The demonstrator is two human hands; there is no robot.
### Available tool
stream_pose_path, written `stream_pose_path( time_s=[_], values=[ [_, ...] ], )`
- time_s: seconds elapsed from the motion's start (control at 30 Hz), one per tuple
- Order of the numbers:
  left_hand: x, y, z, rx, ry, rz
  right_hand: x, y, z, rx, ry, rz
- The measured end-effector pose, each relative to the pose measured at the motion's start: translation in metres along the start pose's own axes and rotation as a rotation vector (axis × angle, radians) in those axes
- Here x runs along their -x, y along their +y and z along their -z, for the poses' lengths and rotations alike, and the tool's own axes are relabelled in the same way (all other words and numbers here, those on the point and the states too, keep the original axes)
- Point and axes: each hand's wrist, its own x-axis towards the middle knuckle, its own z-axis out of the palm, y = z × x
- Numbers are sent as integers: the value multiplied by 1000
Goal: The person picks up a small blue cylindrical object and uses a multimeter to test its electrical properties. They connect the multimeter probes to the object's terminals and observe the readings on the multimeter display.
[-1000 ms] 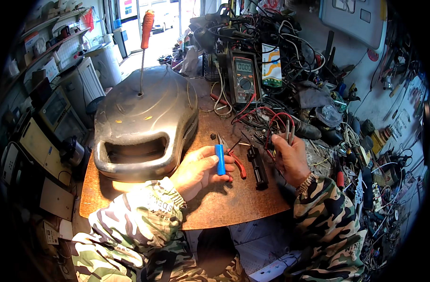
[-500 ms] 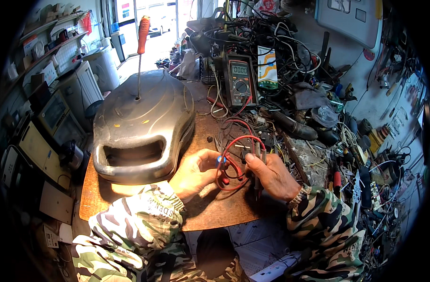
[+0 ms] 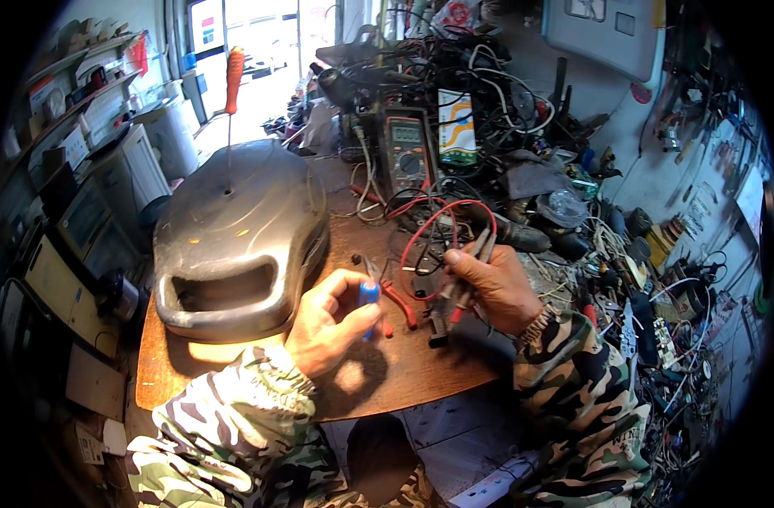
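Pinching a blue cylinder between thumb and fingers of the left hand, test probes clamped in the right hand.
The cylinder is over the wooden tabletop, near red-handled pliers; a multimeter stands beyond, a dark case leftward.

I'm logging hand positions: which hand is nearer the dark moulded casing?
Left: the left hand is just right of the dark casing; the right hand is farther right, beyond the red-handled pliers.
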Motion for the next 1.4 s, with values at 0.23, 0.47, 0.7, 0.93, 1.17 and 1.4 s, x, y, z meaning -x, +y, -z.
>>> stream_pose_path(
  time_s=[0.23, 0.47, 0.7, 0.93, 1.17, 1.4],
  values=[
    [-1, -7, 1, -20, -133, 114, 5, 6, -9, 11, -168, -55],
    [-2, -12, 3, -415, -92, 124, 13, 6, -24, 122, -205, -67],
    [-3, -9, 2, -317, -54, 42, 16, 7, -30, 418, -148, 155],
    [0, -7, -6, -268, -49, 56, 37, 23, -45, 1249, -109, 427],
    [1, -2, -11, -320, -38, 141, 49, 34, -60, 1418, -167, 379],
    [-1, 9, -1, -81, -136, 193, 28, 16, -38, 736, -560, 156]
  ],
)
